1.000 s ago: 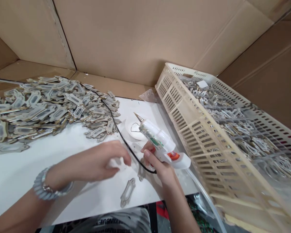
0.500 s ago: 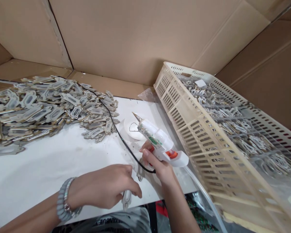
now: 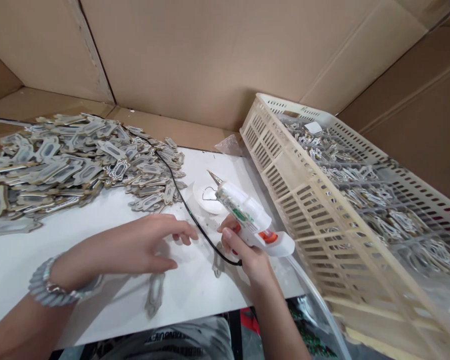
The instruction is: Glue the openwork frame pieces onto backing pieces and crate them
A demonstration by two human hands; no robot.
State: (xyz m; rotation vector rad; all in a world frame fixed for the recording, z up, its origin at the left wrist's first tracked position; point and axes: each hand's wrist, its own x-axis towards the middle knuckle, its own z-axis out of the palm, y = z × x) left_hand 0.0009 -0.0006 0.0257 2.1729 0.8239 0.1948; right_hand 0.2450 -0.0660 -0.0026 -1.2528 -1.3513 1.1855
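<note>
Glue gun (image 3: 247, 217): pointing away over the desk (image 3: 97, 225), just beside the basket (image 3: 322, 210).
Right hand (image 3: 243, 250): gripping the glue gun's handle.
Left hand (image 3: 135, 247): hovering open, fingers spread, over bare desk near a flat piece (image 3: 154, 294) lying by the front edge.

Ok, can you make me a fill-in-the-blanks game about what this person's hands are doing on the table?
1. The right hand grips a white ____ with a pointed metal tip.
2. The left hand wears a ____ on its wrist.
3. The cream basket stands on the ____ side of the white table.
4. A black ____ runs from the pile of flat pieces towards the right hand.

Missing words: glue gun; bracelet; right; cable
</note>
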